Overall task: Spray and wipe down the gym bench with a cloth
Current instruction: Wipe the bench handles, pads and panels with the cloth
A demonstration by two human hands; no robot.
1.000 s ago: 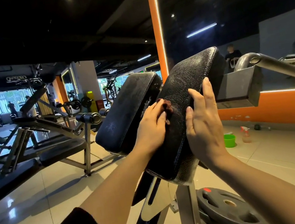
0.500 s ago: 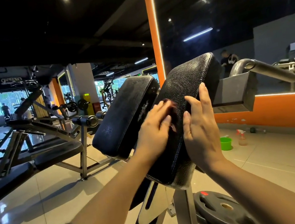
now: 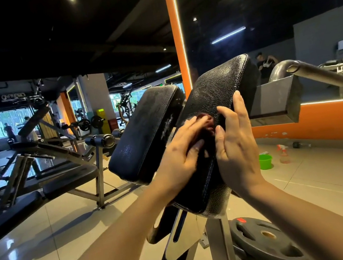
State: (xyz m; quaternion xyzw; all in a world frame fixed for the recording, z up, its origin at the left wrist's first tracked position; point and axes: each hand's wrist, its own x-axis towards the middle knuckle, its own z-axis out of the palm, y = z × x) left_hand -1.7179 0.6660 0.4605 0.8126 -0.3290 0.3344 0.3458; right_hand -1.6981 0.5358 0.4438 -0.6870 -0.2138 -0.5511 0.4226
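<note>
A: Wiping now near the inner edge of the right-hand pad (image 3: 218, 103); the left hand (image 3: 183, 150) has slid up a little from a second ago, fingers curled, pressing the dark red cloth (image 3: 207, 121) onto the leather.

B: And the right hand (image 3: 236, 150)?

A: Just beside the cloth, open and flat, steadying the pad, holding nothing. It has crept closer to the left hand.

B: So spraying looks done?

A: Likely. The spray bottle (image 3: 283, 153) stands on the floor, well beyond the right hand, by a green bucket (image 3: 265, 161). The left-hand pad (image 3: 144, 134) may still need wiping.
</note>
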